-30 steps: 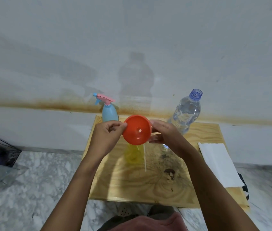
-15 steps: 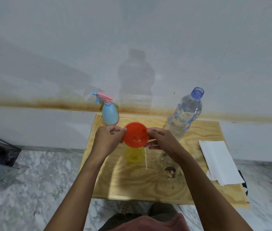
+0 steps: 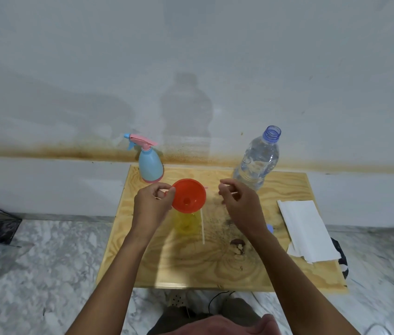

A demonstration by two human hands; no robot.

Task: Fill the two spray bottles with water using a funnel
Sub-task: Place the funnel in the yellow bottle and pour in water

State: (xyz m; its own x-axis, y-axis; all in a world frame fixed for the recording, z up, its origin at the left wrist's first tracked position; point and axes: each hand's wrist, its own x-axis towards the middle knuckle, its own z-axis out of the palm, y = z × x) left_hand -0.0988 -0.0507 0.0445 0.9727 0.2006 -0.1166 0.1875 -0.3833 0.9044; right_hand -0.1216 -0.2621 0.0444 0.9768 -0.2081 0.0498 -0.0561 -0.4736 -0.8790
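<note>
Funnel [image 3: 188,196] upright, spout apparently down into yellow bottle [image 3: 186,222]; left fingers [image 3: 167,193] pinching rim, right fingers [image 3: 227,187] loose.

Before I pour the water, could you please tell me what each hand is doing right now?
Left hand: closed, pinching the rim of the orange funnel, which sits on the yellow bottle.
Right hand: open, holding nothing, off the funnel.

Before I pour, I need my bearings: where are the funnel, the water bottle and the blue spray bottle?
funnel [image 3: 188,195]: head view, inside of bowl.
water bottle [image 3: 258,158]: head view, clear body.
blue spray bottle [image 3: 150,165]: head view, blue body.
</note>
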